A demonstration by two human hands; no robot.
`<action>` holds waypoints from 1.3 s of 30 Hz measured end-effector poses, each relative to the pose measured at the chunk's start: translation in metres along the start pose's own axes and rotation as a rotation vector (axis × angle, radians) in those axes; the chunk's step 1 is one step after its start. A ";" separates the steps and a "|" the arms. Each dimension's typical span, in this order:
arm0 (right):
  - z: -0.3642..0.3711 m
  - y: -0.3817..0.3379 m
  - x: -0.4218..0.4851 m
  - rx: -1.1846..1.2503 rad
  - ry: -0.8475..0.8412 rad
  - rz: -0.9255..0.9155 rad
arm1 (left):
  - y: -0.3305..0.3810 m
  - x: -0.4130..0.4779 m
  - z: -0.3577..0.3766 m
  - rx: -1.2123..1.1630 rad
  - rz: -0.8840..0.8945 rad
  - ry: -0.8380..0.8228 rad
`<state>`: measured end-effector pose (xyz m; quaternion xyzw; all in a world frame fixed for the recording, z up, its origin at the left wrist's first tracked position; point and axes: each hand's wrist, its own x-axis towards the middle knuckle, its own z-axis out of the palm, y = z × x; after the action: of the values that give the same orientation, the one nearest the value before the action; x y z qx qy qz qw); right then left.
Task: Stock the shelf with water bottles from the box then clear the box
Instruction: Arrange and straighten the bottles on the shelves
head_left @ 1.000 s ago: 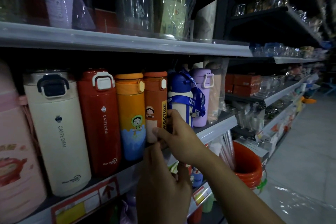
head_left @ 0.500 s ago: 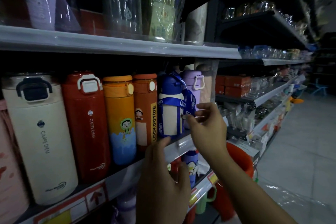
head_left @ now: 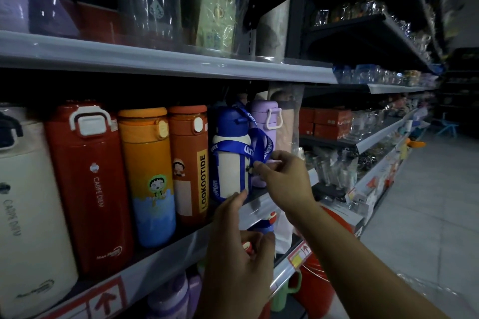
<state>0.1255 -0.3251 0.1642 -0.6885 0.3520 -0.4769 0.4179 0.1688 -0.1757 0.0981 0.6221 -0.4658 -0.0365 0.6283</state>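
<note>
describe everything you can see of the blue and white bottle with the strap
The blue and white plastic-looking water bottle stands upright on the grey middle shelf, just right of an orange-brown LOOKOOTIDE bottle, with a lilac bottle close on its right. It has a blue domed lid, a white body with blue vertical bands, and a blue printed strap draped from its shoulder. The right hand pinches the strap; a left hand fingertip touches its base.

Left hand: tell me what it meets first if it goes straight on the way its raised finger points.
The blue-and-white bottle: the left hand points its finger up at the bottle's base, seemingly touching or nearly so; depth is unclear.
</note>
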 end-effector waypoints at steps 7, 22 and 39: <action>0.003 0.001 -0.012 -0.022 0.050 -0.097 | -0.001 0.005 0.007 -0.126 -0.071 -0.023; 0.039 -0.005 -0.039 -0.103 -0.068 -0.379 | -0.033 0.017 0.015 0.222 0.047 0.108; 0.021 -0.025 0.019 -0.129 -0.088 -0.092 | -0.012 0.010 0.005 0.074 -0.120 0.023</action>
<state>0.1537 -0.3266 0.1898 -0.7498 0.3310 -0.4413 0.3654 0.1776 -0.1878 0.0927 0.6720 -0.4213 -0.0495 0.6069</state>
